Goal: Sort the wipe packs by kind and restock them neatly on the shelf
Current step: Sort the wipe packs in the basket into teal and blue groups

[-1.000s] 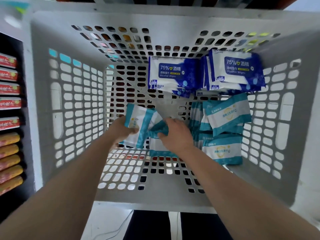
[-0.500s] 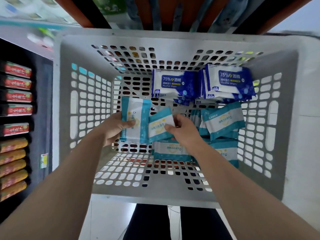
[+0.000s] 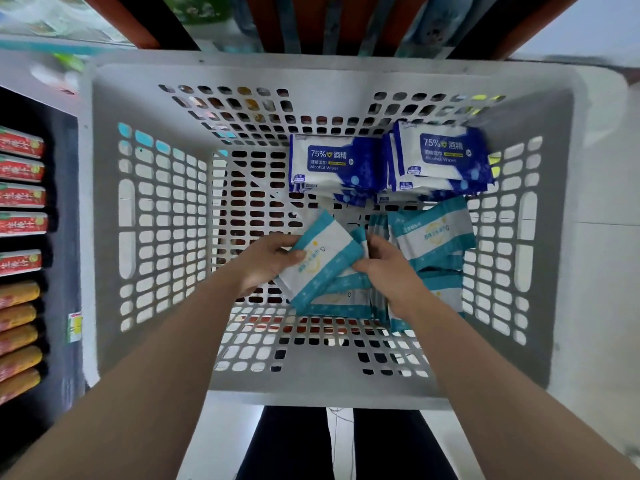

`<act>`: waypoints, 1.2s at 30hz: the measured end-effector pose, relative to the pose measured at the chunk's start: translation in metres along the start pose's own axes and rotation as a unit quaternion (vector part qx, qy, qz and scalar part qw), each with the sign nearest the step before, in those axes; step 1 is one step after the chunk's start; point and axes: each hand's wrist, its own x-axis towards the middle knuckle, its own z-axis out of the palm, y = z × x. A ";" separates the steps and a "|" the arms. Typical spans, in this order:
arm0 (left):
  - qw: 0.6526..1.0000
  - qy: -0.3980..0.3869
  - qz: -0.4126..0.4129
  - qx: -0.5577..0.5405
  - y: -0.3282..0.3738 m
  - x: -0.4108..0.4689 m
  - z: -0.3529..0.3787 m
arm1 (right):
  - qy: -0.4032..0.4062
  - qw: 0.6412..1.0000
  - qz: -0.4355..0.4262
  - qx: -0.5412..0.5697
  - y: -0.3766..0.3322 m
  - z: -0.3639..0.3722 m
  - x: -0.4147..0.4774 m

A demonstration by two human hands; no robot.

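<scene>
Two hands in basket point(image 3: 104, 237): our left hand point(image 3: 263, 263) pinches teal pack point(image 3: 325, 258) at one end, our right hand point(image 3: 384, 268) grips other end. Risk we see: slick film, loose packs point(image 3: 339, 303) underneath slide, kinds remix with blue alcohol packs point(image 3: 332, 164).

One basket point(image 3: 346, 74), two stacks of blue packs point(image 3: 332, 164), several overlapping teal packs point(image 3: 325, 258).

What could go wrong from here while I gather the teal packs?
The left hand and right hand grip the teal pack only at its edges; it could slip and drop into the basket. The leaning teal stack beside the right hand might topple if bumped.
</scene>
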 end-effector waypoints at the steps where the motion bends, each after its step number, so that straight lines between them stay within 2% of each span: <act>1: 1.000 -0.005 -0.005 0.005 -0.002 0.002 0.004 | -0.001 1.000 0.010 -0.011 0.000 -0.002 -0.001; 5: 0.999 -0.018 -0.028 -0.011 -0.007 0.008 0.014 | -0.003 0.999 0.045 -0.030 -0.002 -0.005 0.000; 8: 0.999 -0.013 -0.017 0.045 -0.007 0.011 0.012 | -0.048 0.995 0.085 0.012 -0.009 -0.006 -0.003; 9: 0.998 -0.017 -0.010 0.065 -0.005 0.012 0.011 | -0.053 0.995 0.080 -0.015 -0.011 -0.005 -0.004; 10: 0.996 -0.025 -0.002 0.087 -0.003 0.013 0.010 | -0.057 0.992 0.059 -0.091 -0.011 -0.005 -0.002; 11: 0.994 -0.034 0.006 0.108 -0.001 0.014 0.008 | -0.061 0.979 0.029 -0.192 -0.010 -0.004 -0.001; 13: 0.988 -0.049 0.010 0.143 0.002 0.014 0.009 | -0.071 0.928 -0.019 -0.364 -0.010 0.000 0.000; 16: 0.976 -0.088 -0.004 0.201 0.004 0.013 0.011 | -0.109 0.910 -0.031 -0.398 -0.012 0.001 0.001; 18: 0.971 -0.126 -0.016 0.202 0.002 0.014 0.011 | -0.140 0.881 -0.038 -0.450 -0.016 0.004 0.000; 20: 0.979 -0.105 -0.021 0.171 0.001 0.018 0.012 | -0.175 0.835 -0.040 -0.520 -0.016 0.008 0.001; 21: 0.982 -0.062 -0.013 0.180 -0.002 0.022 0.013 | -0.185 0.815 -0.042 -0.547 -0.015 0.010 0.002; 23: 0.964 0.032 0.015 0.263 -0.008 0.032 0.016 | -0.194 0.795 -0.045 -0.573 -0.011 0.011 0.004; 24: 0.950 0.050 0.027 0.308 -0.011 0.036 0.018 | -0.194 0.793 -0.044 -0.576 -0.008 0.012 0.004; 28: 0.903 0.014 0.013 0.430 -0.025 0.045 0.031 | -0.174 0.799 -0.041 -0.574 0.000 0.015 0.005; 33: 0.888 0.009 -0.001 0.460 -0.027 0.047 0.033 | -0.143 0.775 -0.043 -0.614 0.005 0.018 0.005; 36: 0.909 0.017 -0.007 0.415 -0.026 0.040 0.031 | -0.144 0.770 -0.053 -0.619 0.004 0.016 0.001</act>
